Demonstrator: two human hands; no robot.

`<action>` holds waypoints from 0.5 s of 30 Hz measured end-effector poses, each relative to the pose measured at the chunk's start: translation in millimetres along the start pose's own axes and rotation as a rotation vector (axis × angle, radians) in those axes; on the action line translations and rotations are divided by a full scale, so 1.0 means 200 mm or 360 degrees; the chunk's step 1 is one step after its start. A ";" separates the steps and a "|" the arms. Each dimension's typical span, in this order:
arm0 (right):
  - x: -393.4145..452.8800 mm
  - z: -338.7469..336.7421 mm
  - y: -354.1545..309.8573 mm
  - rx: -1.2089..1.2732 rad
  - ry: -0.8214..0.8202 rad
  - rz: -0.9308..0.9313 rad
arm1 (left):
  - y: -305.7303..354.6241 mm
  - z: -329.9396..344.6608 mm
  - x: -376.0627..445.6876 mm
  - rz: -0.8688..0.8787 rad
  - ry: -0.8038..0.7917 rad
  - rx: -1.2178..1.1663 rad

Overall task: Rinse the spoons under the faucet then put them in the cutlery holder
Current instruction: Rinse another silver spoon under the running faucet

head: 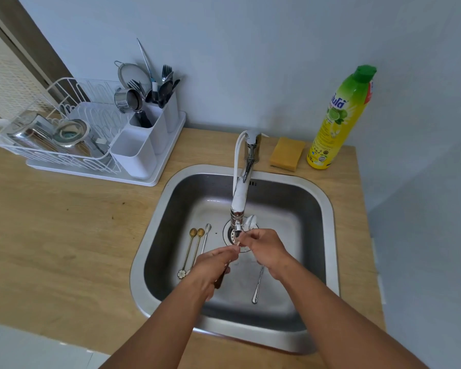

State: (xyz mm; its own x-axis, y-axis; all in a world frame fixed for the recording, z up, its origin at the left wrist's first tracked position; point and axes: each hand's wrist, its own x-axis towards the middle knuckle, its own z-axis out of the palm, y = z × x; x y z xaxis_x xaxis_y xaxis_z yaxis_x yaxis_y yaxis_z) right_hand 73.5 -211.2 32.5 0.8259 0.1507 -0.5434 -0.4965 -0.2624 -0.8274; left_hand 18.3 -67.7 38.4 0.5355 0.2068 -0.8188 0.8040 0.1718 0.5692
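Both hands in the sink [155, 209], just under the faucet [237, 206] nozzle. Left hand [210, 267] is pinching a spoon [221, 278]: its dark handle runs down and back toward me out of my fist, bowl end up near my fingertips at the spout. Right hand [264, 251] has fingers curled in at the same spot, apparently pinching or rubbing the bowl end (the contact itself is too small and blurred to call; can't tell what it's gripping, if anything). Can't make out a water stream either. Rest of the spoons: two gold ones [190, 251] and a thin silver one [206, 235] lie side by side on the sink floor toward its left wall, long axes running near-to-far, bowls at the far end, their lower handles partly hidden by my left hand. Another silver spoon [257, 286] lies on the floor under my right wrist, handle end toward me, bowl hidden. Something pale sits by the drain behind the nozzle; can't identify it. The holder [144, 145] is at the counter's far left, at the right end of the rack [56, 145], well apart from the sink. So the drop-off is up and left of my grip, and the left hand, already holding the spoon, is the nearer one. Far compartments are crowded with cutlery; the nearest one looks open on top, inside not visible.
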 end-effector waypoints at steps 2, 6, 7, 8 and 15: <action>0.00 -0.02 0.00 0.0040 -0.0038 -0.0011 | 0.02 0.01 0.00 0.0077 -0.0002 0.0007; 0.00 -0.04 0.01 0.0056 -0.0078 0.0056 | 0.05 0.01 -0.04 0.0138 -0.0035 0.0115; 0.01 -0.04 0.01 0.0056 -0.0071 0.0074 | 0.04 0.01 -0.05 0.0139 -0.0040 0.0154; 0.01 -0.04 0.01 0.0063 -0.0065 0.0088 | 0.03 0.00 -0.07 0.0140 -0.0043 0.0187; 0.05 0.02 0.02 0.0202 0.0030 0.0167 | -0.07 -0.12 -0.10 0.0147 -0.0017 0.0438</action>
State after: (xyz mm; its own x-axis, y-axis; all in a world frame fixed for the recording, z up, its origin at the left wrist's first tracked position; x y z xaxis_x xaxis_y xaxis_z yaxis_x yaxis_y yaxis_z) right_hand 77.8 -207.1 23.0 0.7720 0.1105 -0.6259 -0.6090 -0.1531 -0.7783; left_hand -9.7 -51.0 48.4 0.6111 0.1992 -0.7660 0.7909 -0.1155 0.6009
